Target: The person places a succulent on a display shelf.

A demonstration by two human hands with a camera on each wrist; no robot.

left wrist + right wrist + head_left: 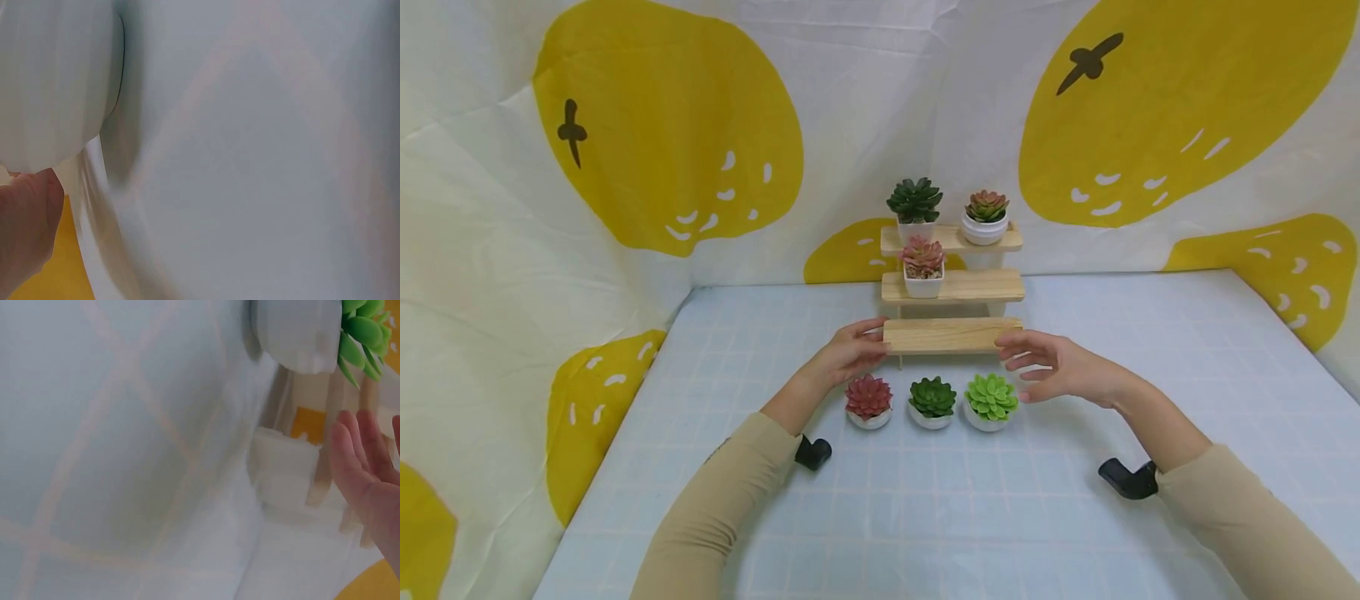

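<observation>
So, both hands are up at a little three-step wooden shelf [952, 335], which stands toward the back of a table with a pale blue gridded cloth [925, 517]. The left hand [848, 352] is at the left end of the lowest step, fingers loosely bent and not clenched, with the fingertips right up against the end of the board. The right hand [1063, 367] is at the other end, released, fingers apart and gently curved; its fingertips overlap the board's right end from the head view, but I can't tell if they're really touching it.

Just in front of the shelf there's a row of three fake succulents in white bowls: a dark red succulent [868, 396] on the left near the left hand, a dark green succulent [932, 397] in the middle, and a lime green succulent [991, 397] right beside the right thumb.

Up on the middle step, toward the left, sits a pinkish succulent in a square white pot [923, 265]. Top step has a deep green succulent [914, 200] on the left and a pink-tipped green succulent [987, 207] in a round white pot on the right.
</observation>
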